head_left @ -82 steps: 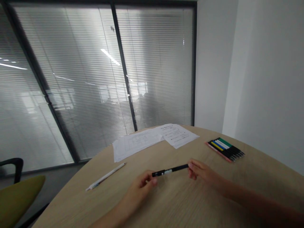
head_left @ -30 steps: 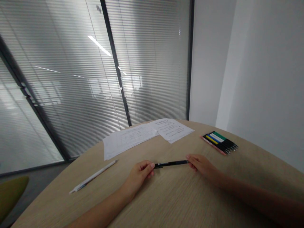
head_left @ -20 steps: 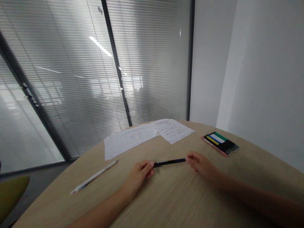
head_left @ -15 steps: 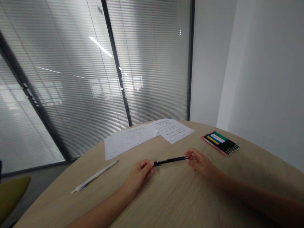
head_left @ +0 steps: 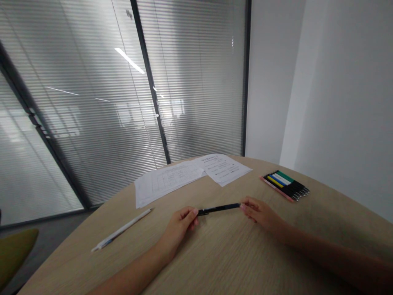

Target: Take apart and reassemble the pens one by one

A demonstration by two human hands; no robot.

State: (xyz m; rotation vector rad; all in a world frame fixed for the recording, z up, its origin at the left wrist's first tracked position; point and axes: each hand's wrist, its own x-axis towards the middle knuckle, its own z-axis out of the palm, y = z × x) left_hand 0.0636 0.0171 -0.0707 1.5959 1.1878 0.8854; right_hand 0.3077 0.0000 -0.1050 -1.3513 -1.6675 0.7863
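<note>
A black pen (head_left: 218,208) is held nearly level just above the table, stretched between my two hands. My left hand (head_left: 182,222) pinches its left end, where the clip shows. At the other end, the thumb and fingers of my right hand (head_left: 257,211) are closed on the tip, which they hide. To the left of my left hand a white pen (head_left: 123,229) lies slantwise on the wood. Beyond my right hand sits a row of several pens (head_left: 285,185) with black, green, white, blue and yellow barrels and a pink one at the near side.
Printed paper sheets (head_left: 172,180) overlap near the far edge of the round wooden table (head_left: 215,262). A glass partition with blinds (head_left: 196,82) stands behind it, and a white wall (head_left: 346,102) is on the right. A yellow-green chair (head_left: 18,254) shows at lower left.
My right hand's fingers have closed over the pen's tip, which showed before between looser fingers. My left hand and the things on the table look the same.
</note>
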